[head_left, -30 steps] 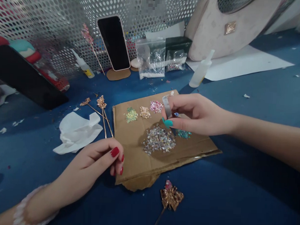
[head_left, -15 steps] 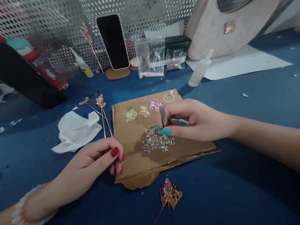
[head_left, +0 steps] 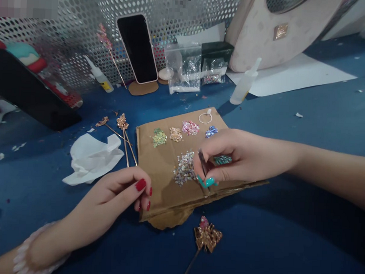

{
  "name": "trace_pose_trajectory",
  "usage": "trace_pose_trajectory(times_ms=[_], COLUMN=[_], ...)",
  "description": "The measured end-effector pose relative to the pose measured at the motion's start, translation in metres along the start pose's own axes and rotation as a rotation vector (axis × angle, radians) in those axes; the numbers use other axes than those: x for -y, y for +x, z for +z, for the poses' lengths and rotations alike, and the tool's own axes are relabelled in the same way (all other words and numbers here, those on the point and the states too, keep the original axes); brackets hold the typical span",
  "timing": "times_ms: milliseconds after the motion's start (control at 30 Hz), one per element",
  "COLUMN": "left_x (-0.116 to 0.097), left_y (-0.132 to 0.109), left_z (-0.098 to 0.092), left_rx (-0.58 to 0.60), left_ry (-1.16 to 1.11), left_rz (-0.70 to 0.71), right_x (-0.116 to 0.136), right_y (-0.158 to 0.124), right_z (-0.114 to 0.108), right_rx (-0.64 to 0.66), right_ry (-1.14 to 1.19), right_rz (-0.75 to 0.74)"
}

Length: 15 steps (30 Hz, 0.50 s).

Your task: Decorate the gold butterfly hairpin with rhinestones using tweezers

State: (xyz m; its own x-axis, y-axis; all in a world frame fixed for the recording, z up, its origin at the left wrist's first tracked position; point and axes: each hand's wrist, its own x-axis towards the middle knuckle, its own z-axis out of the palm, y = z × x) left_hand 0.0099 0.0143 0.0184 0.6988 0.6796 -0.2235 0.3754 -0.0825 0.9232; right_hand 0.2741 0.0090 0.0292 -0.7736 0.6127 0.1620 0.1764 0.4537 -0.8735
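Observation:
My right hand point(head_left: 232, 156) pinches a pair of dark metal tweezers point(head_left: 202, 162) between thumb and fingers, with the tips pointing down over the front part of a cardboard sheet point(head_left: 159, 184). Just left of the fingers lies a pile of silvery shell chips point(head_left: 183, 169), partly covered by them. My left hand point(head_left: 120, 196) rests at the sheet's left edge with its fingers curled in and nothing visible in them. In front of the sheet lies a gold flower-shaped hairpin point(head_left: 208, 236) with one pink petal.
Small piles of green chips point(head_left: 159, 138), peach chips point(head_left: 175, 134), pink chips point(head_left: 190, 127), blue chips point(head_left: 212, 131) and teal chips point(head_left: 223, 159) lie on the cardboard. Crumpled tissue point(head_left: 90, 159) and gold hairpins point(head_left: 123, 123) are leftward. Behind stand a phone point(head_left: 138, 49), glue bottle point(head_left: 244, 85) and handbag point(head_left: 257, 43).
My right hand has moved toward me with the tweezers, from over the silvery pile to its front right side. The blue chips have come into view. My left hand stays put.

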Motion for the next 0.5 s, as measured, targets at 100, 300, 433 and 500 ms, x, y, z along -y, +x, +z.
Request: trace_pose_trajectory(times_ms=[100,300,433,500], left_x=[0.0009,0.0038,0.0043,0.0043], left_y=[-0.0008,-0.0005,-0.0002,-0.0002], left_z=[-0.0008,-0.0019,-0.0025,-0.0027], left_rx=[0.003,0.030,0.034,0.037], left_ry=[0.003,-0.004,-0.011,-0.006], left_rz=[0.005,0.013,0.010,0.011], right_x=[0.0001,0.0014,0.0013,0.0004], right_y=[-0.0004,-0.0005,0.0000,-0.0002], right_z=[0.0010,0.0025,0.0031,0.0031], right_rx=[0.028,0.038,0.024,0.007], right_ry=[-0.009,-0.041,-0.042,-0.043], right_rz=[0.010,0.013,0.005,0.007])
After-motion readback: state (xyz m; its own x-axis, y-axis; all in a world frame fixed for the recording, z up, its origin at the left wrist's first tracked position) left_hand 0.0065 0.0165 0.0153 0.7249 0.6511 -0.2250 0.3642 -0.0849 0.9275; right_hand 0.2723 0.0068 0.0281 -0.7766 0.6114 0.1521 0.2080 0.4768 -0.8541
